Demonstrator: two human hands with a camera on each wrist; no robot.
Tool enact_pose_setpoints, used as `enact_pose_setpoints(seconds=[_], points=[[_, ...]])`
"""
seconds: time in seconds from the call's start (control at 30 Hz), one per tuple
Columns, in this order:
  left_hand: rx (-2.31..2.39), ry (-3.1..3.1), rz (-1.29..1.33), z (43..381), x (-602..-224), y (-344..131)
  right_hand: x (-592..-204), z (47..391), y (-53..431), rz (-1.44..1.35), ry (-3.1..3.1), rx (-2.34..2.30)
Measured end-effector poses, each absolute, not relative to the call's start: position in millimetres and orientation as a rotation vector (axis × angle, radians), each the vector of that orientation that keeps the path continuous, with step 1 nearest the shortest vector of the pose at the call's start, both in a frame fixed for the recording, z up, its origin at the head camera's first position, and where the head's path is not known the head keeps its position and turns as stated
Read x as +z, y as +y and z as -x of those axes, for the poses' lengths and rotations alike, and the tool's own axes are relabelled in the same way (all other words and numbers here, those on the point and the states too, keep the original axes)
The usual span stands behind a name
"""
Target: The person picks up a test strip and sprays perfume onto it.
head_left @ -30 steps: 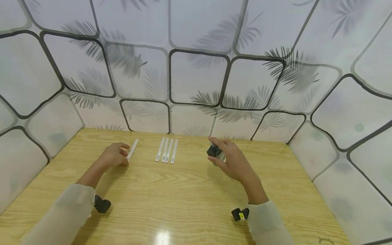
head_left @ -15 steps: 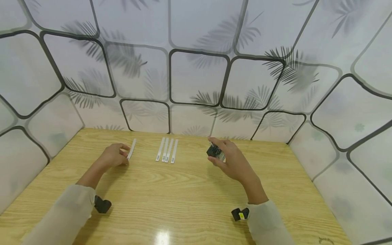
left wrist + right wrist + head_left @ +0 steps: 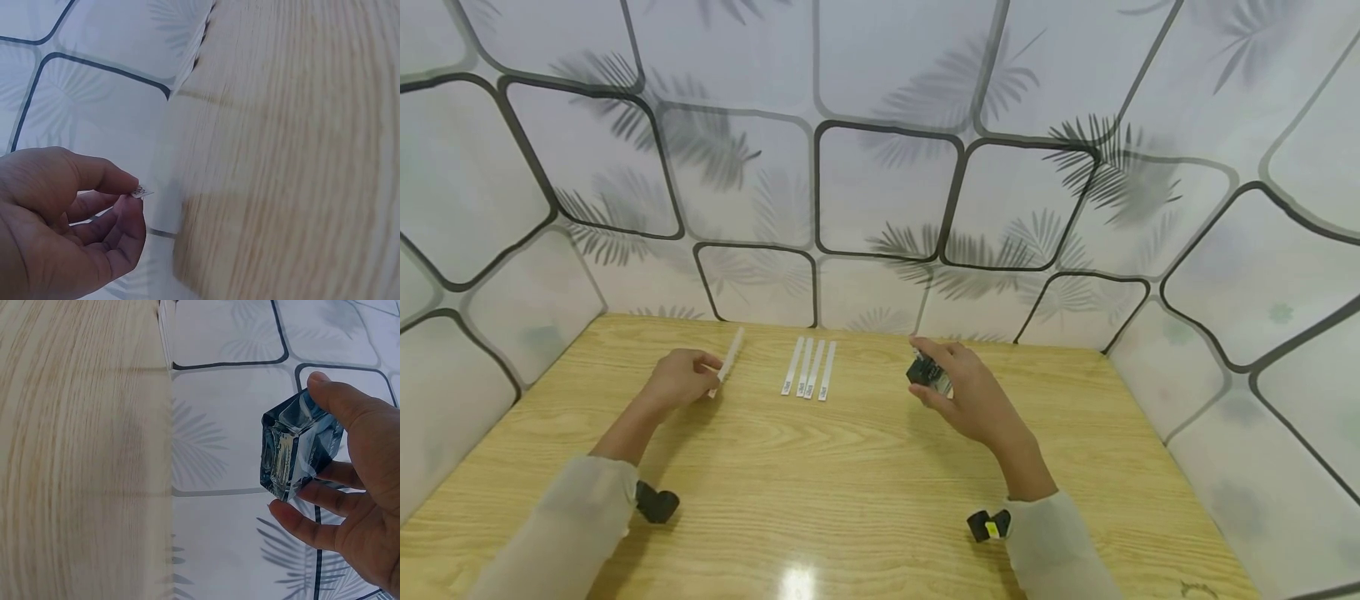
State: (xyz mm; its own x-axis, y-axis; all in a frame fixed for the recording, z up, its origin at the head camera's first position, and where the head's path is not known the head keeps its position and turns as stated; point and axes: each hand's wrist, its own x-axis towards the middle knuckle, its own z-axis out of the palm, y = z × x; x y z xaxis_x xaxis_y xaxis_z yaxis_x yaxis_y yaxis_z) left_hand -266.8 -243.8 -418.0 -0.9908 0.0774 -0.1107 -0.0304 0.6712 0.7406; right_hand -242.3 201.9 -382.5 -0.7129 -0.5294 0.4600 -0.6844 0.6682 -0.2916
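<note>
My left hand (image 3: 681, 379) pinches a narrow white paper test strip (image 3: 731, 353) by its lower end, between thumb and forefinger. In the left wrist view the strip (image 3: 142, 192) is seen nearly end-on, with dark print at the pinched end. At the right, above the table, my right hand (image 3: 976, 398) grips a small faceted glass perfume bottle (image 3: 290, 447) between thumb and fingers. The bottle lies tilted in the grasp, its dark end (image 3: 919, 372) pointing left; part of it is hidden behind the fingers.
Several more white test strips (image 3: 812, 371), printed at their near ends, lie side by side on the wooden table (image 3: 850, 483) between the hands. A patterned wall covering (image 3: 887, 192) rises behind the table's far edge and at both sides.
The strip in my left hand bent slightly, then straightened, and now reaches farther back and right. The left hand shifted slightly right. My right hand and the bottle stayed still.
</note>
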Motion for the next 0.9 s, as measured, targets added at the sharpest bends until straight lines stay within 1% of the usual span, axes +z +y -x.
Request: enact_pose_setpoints(seconds=[0.33,0.9], points=[[1.294,2.739,-0.023,264,-417,-235,-382,241,201,-0.94,-2.559,0.624],[1.389,2.705,-0.102,266,-418,-210,-382,240,201,-0.947,-2.541,0.636]])
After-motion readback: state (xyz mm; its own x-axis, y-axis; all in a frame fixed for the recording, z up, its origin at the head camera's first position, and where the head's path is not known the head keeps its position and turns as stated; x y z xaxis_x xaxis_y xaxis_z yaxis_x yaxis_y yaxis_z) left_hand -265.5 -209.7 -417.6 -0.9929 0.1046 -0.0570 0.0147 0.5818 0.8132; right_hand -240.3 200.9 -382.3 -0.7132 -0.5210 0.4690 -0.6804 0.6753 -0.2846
